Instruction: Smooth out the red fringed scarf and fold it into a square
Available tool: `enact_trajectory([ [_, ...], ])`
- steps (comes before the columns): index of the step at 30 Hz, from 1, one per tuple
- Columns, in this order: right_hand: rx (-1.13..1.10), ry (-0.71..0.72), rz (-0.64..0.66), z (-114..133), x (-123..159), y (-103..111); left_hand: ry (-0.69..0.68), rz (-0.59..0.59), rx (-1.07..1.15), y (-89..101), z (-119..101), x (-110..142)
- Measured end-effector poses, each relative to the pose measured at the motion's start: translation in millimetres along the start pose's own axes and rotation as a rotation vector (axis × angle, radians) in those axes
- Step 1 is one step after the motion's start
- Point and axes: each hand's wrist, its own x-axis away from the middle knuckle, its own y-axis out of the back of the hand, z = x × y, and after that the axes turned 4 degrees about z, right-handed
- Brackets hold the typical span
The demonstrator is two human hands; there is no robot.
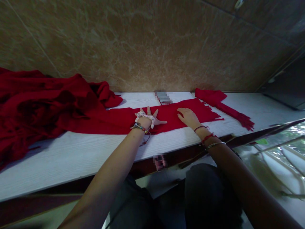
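Observation:
A long red scarf (114, 121) with a fringed right end lies stretched along the white wood-grain table. My left hand (152, 118) rests on it with fingers spread wide; a pale scrunchie and beaded bracelets circle that wrist. Farther right, near the fringe, my right hand (189, 117) lies palm down on the same cloth. Its fingers are stretched out and hold nothing. Toward the left, the flat scarf meets a big heap of red cloth (43, 101); where one ends and the other begins is hard to make out.
Beyond the fringe, a folded red scarf (212, 97) lies on the table (95, 152). A phone-like flat object (164, 97), blurred, sits by the brown marbled wall (143, 47). A dark box-like object (286, 82) stands at the far right, and a metal railing (283, 156) is below it.

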Motion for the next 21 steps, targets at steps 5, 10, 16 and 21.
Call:
enact_trajectory([
  [5, 0.004, 0.014, 0.01, 0.7, -0.5, 0.3, 0.067, -0.004, -0.012, -3.5, -4.1, -6.3],
  [10, -0.002, 0.032, -0.011, 0.0, 0.3, 0.2, -0.004, -0.027, -0.062, -10.3, -1.1, -19.3],
  [16, -0.024, 0.058, -0.045, -2.5, 0.4, -1.8, 0.002, -0.029, -0.068, -12.3, 2.6, -23.2],
  [21, -0.059, 0.047, -0.08, -2.4, 2.1, -4.0, -0.008, -0.041, -0.102, -12.6, 6.9, -24.8],
])
